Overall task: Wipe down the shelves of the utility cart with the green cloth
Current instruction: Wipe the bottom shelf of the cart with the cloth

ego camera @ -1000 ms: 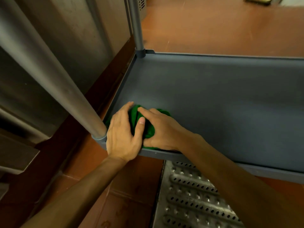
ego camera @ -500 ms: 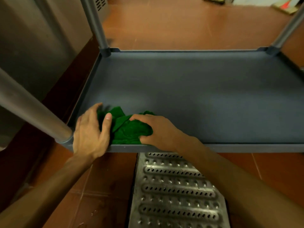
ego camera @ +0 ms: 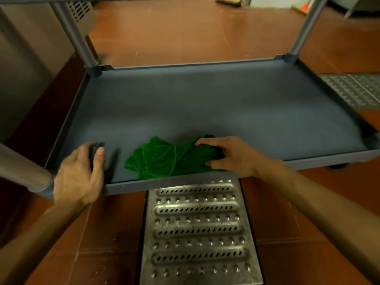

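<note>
The grey bottom shelf [ego camera: 205, 103] of the utility cart fills the middle of the head view. A crumpled green cloth [ego camera: 160, 159] lies on it against the front rim. My right hand [ego camera: 232, 155] grips the cloth's right end, fingers on top and thumb curled in below. My left hand [ego camera: 79, 175] rests over the front rim near the left corner, fingers relaxed, holding nothing, a hand's width left of the cloth.
Metal posts rise from the shelf corners: near left [ego camera: 24, 169], far left [ego camera: 82, 44], far right [ego camera: 302, 31]. A perforated steel drain grate [ego camera: 197, 233] lies in the red tile floor below the front rim, another grate [ego camera: 353, 89] at right. A steel cabinet [ego camera: 24, 58] stands left.
My right hand has dragged the cloth rightward along the front edge, away from the left corner. My left hand has come off the cloth and stays at the left corner.
</note>
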A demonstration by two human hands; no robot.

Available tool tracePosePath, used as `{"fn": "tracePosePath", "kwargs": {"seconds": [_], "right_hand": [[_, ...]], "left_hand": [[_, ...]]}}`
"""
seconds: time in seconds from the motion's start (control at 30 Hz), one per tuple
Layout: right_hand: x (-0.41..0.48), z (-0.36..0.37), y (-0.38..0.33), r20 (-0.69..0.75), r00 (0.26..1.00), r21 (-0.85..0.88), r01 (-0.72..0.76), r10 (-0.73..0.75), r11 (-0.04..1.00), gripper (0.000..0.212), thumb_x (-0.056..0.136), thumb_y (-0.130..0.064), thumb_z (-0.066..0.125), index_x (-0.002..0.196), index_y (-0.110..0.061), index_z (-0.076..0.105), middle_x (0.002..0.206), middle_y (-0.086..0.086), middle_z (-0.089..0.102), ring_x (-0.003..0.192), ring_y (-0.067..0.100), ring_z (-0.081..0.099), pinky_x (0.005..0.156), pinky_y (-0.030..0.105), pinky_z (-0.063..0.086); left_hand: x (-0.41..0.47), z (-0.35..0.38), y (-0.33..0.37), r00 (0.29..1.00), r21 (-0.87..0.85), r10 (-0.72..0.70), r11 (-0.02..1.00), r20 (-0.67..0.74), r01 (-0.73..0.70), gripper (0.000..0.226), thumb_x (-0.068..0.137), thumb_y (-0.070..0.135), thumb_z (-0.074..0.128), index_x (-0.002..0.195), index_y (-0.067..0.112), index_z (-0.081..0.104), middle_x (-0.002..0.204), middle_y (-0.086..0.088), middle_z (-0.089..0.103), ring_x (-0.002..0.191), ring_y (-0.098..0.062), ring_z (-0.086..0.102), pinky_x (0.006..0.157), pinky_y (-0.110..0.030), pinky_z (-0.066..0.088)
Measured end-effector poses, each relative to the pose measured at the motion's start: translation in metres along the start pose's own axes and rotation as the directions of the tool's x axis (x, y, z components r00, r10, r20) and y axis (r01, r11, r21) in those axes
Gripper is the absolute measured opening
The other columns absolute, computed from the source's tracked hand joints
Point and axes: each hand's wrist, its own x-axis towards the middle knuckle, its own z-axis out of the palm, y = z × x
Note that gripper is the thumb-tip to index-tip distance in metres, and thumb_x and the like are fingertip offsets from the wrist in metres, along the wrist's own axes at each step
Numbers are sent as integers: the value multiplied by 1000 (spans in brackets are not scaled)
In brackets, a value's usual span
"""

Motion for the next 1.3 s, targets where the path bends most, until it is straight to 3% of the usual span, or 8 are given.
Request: {"fn": "tracePosePath", "kwargs": {"seconds": [0.37,0.5,0.6,0.67,0.77,0.93,1.1,1.3], "right_hand": [[-49,-57,47,-99,984,47,-145,149,988,58,81,-8,76,131,-30,59,128,-8,63,113,6,61,102,22,46],[-69,-78,61,-139,968,34,-206,209,978,57,81,-6,75,131,-30,60,123,-8,66,106,5,64,97,17,48],[-85,-96,69,-182,953,-37,-254,243,966,55,82,-7,74,129,-32,60,119,-10,65,101,3,63,92,11,48],[-96,-107,74,-218,937,-78,-296,273,952,54,83,-6,74,128,-33,60,108,-9,68,82,-8,62,73,1,45],[-111,-123,84,-267,910,-154,-366,318,918,50,84,-9,73,125,-35,59,67,-13,59,48,-11,53,50,4,40],[-124,-135,103,-363,866,-244,-444,343,862,50,85,-13,73,129,-32,60,47,3,54,34,6,48,37,12,37],[-130,-141,112,-427,831,-278,-496,356,823,46,85,-14,72,125,-35,62,63,-2,59,41,9,51,44,19,40],[-147,-156,125,-526,737,-345,-641,424,686,52,84,-8,70,133,-22,59,129,18,62,109,40,58,99,51,47]], "left_hand": [[-1,-5,9,998,87,-53,995,22,51,58,98,66,13,124,26,46,113,-18,58,98,-44,59,82,-55,53],[1,2,-3,998,124,-60,991,10,58,62,97,69,12,127,24,43,91,-17,64,75,-42,64,68,-52,57],[5,14,-17,997,144,-71,987,-3,71,57,101,61,16,126,20,46,103,-16,60,91,-41,60,76,-51,52],[6,16,-19,997,151,-73,986,13,71,56,101,61,17,123,20,48,101,-16,60,90,-40,59,76,-51,51],[-1,4,-3,997,167,-63,984,35,56,60,97,68,13,119,24,48,93,-17,62,76,-38,63,72,-51,55],[-6,-2,31,996,102,36,994,86,-45,62,96,59,26,126,13,55,121,-22,59,112,-41,54,95,-52,46],[-14,21,69,954,14,242,969,180,-248,64,96,57,28,131,12,57,136,-16,55,127,-34,49,109,-50,40],[-8,30,100,925,-13,343,938,164,-345,61,97,56,29,130,13,57,137,-11,55,130,-29,47,111,-48,37]]}}
